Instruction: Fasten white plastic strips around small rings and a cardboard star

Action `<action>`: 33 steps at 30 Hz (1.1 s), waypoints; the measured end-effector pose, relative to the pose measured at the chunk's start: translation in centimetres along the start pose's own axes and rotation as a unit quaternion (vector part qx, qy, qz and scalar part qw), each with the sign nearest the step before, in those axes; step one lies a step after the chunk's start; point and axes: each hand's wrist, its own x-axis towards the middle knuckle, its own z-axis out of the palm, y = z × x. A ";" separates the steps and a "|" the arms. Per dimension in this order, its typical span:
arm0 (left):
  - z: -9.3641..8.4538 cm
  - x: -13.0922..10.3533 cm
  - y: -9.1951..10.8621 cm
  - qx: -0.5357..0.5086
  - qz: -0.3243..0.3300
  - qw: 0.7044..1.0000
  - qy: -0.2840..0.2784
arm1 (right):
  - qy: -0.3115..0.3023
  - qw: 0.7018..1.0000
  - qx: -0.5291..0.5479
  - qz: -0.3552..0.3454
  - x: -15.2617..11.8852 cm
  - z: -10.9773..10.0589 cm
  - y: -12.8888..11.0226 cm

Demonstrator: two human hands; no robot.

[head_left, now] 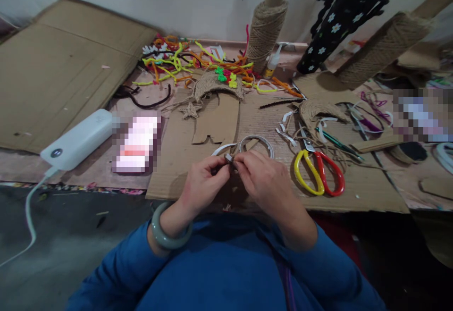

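My left hand (203, 181) and my right hand (264, 176) meet above the cardboard's front edge, fingertips pinched together. Between them is a small brown piece with a whitish strip (229, 158) on it; the fingers hide much of it. Just behind my right hand lies a roll of white tape (272, 147), partly covered. Beyond the hands, a twine-wrapped crescent (208, 84) with green, red and yellow flowers rests by a twine star (190, 110) and a cut cardboard piece (216, 120). Scissors (320, 172) with one yellow and one red handle lie to the right.
A cardboard sheet (354, 197) covers the table's middle. Left are a phone (136, 143) and a white power bank (79, 138). Colourful pipe cleaners (170, 63), twine spools (267, 30), a small glue bottle (272, 63) and a black flowered vase (334, 25) stand or lie behind.
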 end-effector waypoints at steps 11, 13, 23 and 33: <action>0.1 0.0 0.2 0.019 0.006 1.000 0.001 | -0.027 0.998 0.043 0.027 0.1 -0.3 0.5; 0.1 0.0 0.3 0.027 0.007 1.000 0.004 | -0.028 0.998 0.039 0.031 0.1 -0.3 0.4; 0.1 0.0 0.3 0.049 0.003 0.999 0.010 | -0.016 1.000 0.007 0.020 0.1 -0.3 0.0; 0.0 0.1 0.5 0.052 0.013 0.999 0.003 | -0.027 0.999 0.004 0.025 0.0 -0.1 0.0</action>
